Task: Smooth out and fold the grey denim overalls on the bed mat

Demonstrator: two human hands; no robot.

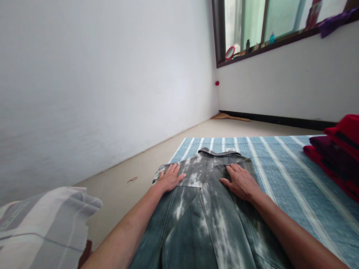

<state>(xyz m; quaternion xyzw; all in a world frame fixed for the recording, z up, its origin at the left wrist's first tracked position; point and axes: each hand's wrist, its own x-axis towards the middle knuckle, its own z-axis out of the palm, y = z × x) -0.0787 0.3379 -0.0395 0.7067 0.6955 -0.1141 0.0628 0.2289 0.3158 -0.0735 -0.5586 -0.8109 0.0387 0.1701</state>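
Observation:
A grey-green jacket (193,220) with white faded streaks lies spread out, its collar at the far end and its sleeves folded in along the body. My left hand (169,178) rests flat on its left shoulder, fingers stretched out. On the right shoulder lies my right hand (239,181), palm down, with the thumb apart from the fingers. Neither hand grips the cloth. Beneath the jacket is a blue striped sheet (283,179). The jacket's near end runs out of the view.
Folded red and dark clothes (336,157) are stacked at the right. Grey-and-white striped cloth (50,228) sits at lower left. A hand broom (230,117) lies on the floor by the far wall. A round mirror (230,53) and small bottles stand on the windowsill.

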